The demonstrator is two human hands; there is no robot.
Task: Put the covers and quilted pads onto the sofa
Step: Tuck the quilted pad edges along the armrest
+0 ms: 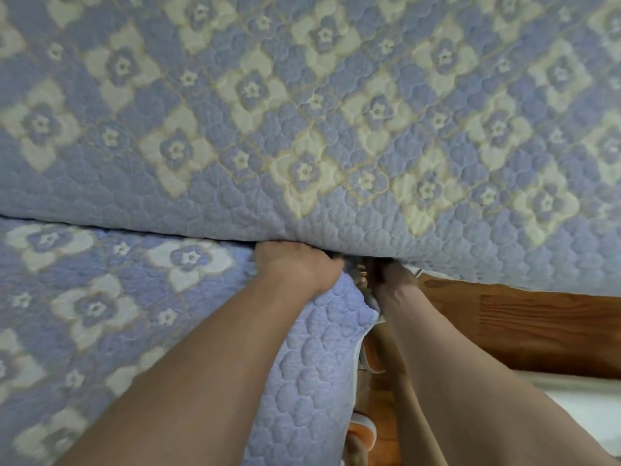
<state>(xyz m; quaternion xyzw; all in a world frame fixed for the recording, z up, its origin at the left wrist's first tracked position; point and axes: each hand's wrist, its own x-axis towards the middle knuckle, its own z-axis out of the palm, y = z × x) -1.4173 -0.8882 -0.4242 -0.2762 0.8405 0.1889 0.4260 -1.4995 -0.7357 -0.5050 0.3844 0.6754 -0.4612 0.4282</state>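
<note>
Blue quilted fabric with cream flower patches fills most of the view. One quilted pad [111, 297] already lies flat on the sofa seat, and a second, larger quilted cover [336, 112] hangs down the backrest, its lower edge meeting the seat's back edge. To the right, bare wood of the sofa frame [524, 317] shows under that hem, so I judge that end still needs covering and the tucking is unfinished. Both arms reach forward into the crease between seat and back. The left hand [295, 267] has its fingers buried beneath the hem; its grip cannot be told. The right hand [391, 274] is shadowed under the cover, its grip likewise hidden.
</note>
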